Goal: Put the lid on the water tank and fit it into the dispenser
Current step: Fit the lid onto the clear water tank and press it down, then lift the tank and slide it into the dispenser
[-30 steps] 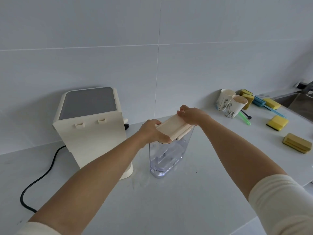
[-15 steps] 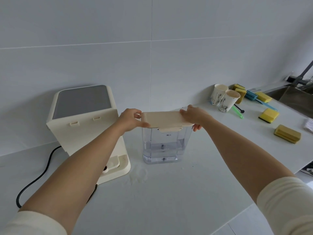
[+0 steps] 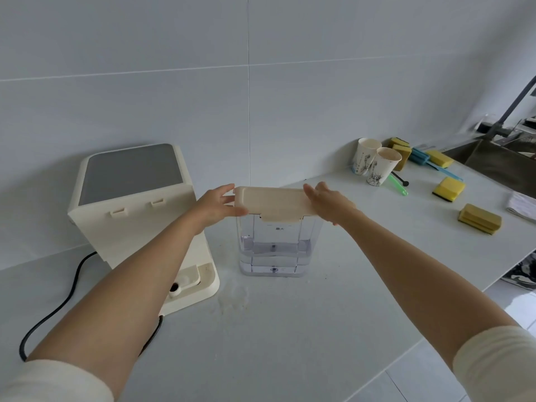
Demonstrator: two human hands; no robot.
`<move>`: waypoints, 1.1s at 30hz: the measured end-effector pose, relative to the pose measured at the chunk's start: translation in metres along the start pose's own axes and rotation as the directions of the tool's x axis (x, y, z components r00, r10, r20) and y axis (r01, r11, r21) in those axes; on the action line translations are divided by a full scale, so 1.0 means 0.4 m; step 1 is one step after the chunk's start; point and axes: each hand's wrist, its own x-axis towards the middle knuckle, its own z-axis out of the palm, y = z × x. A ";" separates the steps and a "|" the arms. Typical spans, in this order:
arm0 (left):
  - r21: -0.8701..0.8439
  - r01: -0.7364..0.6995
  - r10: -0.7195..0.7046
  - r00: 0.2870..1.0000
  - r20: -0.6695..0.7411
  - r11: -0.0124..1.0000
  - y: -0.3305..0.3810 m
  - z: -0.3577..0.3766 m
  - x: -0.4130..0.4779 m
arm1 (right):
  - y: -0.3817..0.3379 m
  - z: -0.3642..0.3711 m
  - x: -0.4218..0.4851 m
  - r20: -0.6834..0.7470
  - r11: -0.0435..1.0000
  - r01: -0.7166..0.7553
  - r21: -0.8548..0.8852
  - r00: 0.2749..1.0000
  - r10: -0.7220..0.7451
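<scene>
Reaching forward over the pale counter (image 3: 290, 329) with two bare forearms. Pinching the cream lid (image 3: 272, 203) at both short ends: left hand (image 3: 217, 206) with thumb in front and fingers on top, right hand (image 3: 330, 203) likewise. Resting flat on the clear water tank (image 3: 275, 248), directly under both grips. Standing just left of the left grip, the cream dispenser (image 3: 130, 204). Lying far right of the right grip, paper cups (image 3: 374, 162) and yellow sponges (image 3: 448, 188).

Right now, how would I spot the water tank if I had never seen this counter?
Find the cream dispenser at the left of the counter. Just right of it stands the water tank, between both hands, a cream lid on top. It is the only clear container there, part-filled with water.
</scene>
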 end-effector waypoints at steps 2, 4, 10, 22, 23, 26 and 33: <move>0.015 0.024 -0.025 0.998 0.059 1.000 -0.019 0.009 0.002 | 0.009 0.009 -0.003 0.021 0.982 0.007 0.188 1.000 -0.011; 0.010 0.037 -0.038 0.994 0.104 0.999 -0.034 0.024 0.004 | 0.017 0.021 -0.011 0.009 0.913 0.023 0.408 1.000 -0.029; -0.002 -0.026 0.026 0.994 0.104 1.000 -0.060 0.080 0.008 | 0.089 0.077 -0.019 0.015 0.642 0.070 0.763 0.992 -0.126; 0.118 0.068 -0.068 0.998 -0.001 0.991 -0.113 0.113 0.029 | 0.110 0.186 0.009 0.067 0.763 0.015 0.646 0.995 -0.076; 0.135 0.079 -0.078 0.997 -0.014 0.988 -0.117 0.114 0.032 | 0.112 0.191 0.013 0.068 0.765 0.004 0.644 0.996 -0.063; 0.172 0.095 -0.091 0.995 -0.036 0.980 -0.121 0.118 0.037 | 0.111 0.199 0.019 0.064 0.767 -0.024 0.641 0.998 -0.022; 0.194 0.083 -0.074 0.996 -0.052 0.978 -0.109 0.118 0.025 | 0.106 0.201 0.020 0.029 0.792 -0.013 0.610 1.000 -0.006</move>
